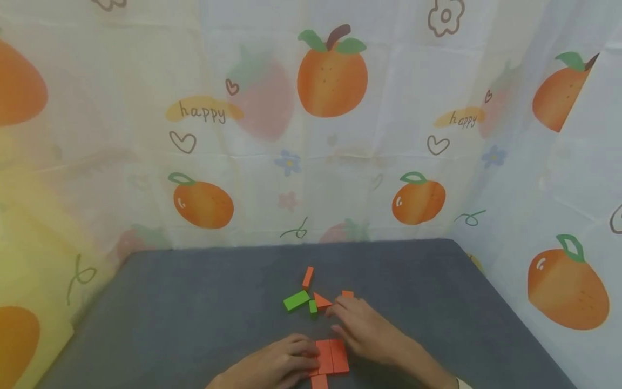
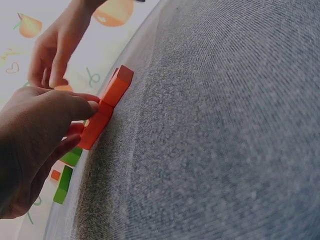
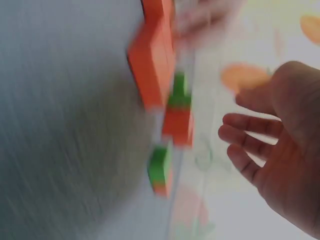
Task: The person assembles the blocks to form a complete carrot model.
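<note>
Flat orange blocks point(image 1: 325, 356) lie edge to edge near the front of the table, with a smaller orange block point(image 1: 319, 382) against their near side. My left hand point(image 1: 279, 361) has its thumb and fingers at their left edge and, in the left wrist view, pinches an orange block point(image 2: 96, 127). My right hand point(image 1: 364, 327) hovers with loosely bent fingers beyond the group. Its fingertips are close to an orange triangular block point(image 1: 321, 301) and a partly hidden orange block point(image 1: 347, 294). The right wrist view shows nothing in this hand point(image 3: 295, 160).
Beyond the hands lie a green rectangular block point(image 1: 296, 301), a small green block point(image 1: 313, 307) and a narrow orange block point(image 1: 308, 277). The dark grey cloth-covered table point(image 1: 204, 302) ends at a fruit-printed curtain point(image 1: 262, 189), which also stands along both sides.
</note>
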Tool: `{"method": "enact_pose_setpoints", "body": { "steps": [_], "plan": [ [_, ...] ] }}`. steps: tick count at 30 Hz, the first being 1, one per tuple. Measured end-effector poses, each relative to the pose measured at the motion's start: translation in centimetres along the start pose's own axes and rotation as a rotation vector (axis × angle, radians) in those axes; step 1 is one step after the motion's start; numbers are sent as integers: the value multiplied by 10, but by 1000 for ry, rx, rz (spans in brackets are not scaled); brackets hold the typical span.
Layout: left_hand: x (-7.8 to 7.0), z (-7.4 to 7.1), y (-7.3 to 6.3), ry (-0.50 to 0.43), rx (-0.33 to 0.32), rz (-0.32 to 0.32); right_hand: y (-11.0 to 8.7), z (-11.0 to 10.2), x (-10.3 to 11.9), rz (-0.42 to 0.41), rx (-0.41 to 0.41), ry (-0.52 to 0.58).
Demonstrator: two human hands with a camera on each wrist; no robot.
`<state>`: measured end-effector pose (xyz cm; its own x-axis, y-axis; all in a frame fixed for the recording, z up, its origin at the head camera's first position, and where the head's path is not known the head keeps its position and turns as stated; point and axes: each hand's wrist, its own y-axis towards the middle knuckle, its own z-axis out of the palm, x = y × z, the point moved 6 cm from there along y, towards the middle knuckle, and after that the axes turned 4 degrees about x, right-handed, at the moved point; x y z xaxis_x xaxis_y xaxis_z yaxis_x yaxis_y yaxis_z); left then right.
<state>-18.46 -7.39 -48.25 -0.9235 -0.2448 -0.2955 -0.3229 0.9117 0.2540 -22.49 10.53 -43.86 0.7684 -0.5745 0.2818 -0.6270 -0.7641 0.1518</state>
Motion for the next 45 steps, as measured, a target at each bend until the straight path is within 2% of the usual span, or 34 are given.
{"method": "enact_pose_setpoints", "body": {
  "steps": [2, 4, 8, 10, 12, 14, 17, 21, 26, 30, 34, 37, 40, 42, 45],
  "plan": [
    [0, -1, 0, 11, 0, 5, 1, -8, -19, 43, -22, -57],
    [-1, -2, 1, 20, 2, 6, -1, -10, -39, 84, -1, -69],
    [-2, 0, 0, 3, 5, 0, -12, 1, -72, 198, 162, 20],
    [-2, 1, 1, -25, 4, -1, -20, 3, -81, 277, 203, 21],
    [-3, 2, 0, -40, 2, 0, -27, -1, -87, 339, 176, -42],
    [-3, 2, 0, -48, 3, 1, -32, -9, -89, 359, 106, -111],
    [-3, 1, 0, -37, 9, -2, -33, -16, -90, 290, 23, -164],
    [-4, -1, -1, -45, -9, -8, -33, -12, -91, 176, -10, -154],
    [-1, 0, 0, -93, 6, -69, -35, -11, -89, 169, -39, -180],
    [2, 3, 2, -104, 36, -114, -41, -16, -72, 169, -22, -167],
    [2, 4, 3, -99, 45, -130, -45, -21, -40, 45, -27, -99],
    [2, 4, 3, -89, 45, -133, -47, -18, -11, -60, 3, -49],
    [2, 4, 4, -84, 52, -136, -46, -5, 12, -108, 105, 19],
    [2, 3, 3, -82, 55, -137, -45, 5, 23, -133, 169, 73],
    [2, 3, 3, -79, 56, -140, -44, 18, 34, -200, 191, 90]
  ]
}}
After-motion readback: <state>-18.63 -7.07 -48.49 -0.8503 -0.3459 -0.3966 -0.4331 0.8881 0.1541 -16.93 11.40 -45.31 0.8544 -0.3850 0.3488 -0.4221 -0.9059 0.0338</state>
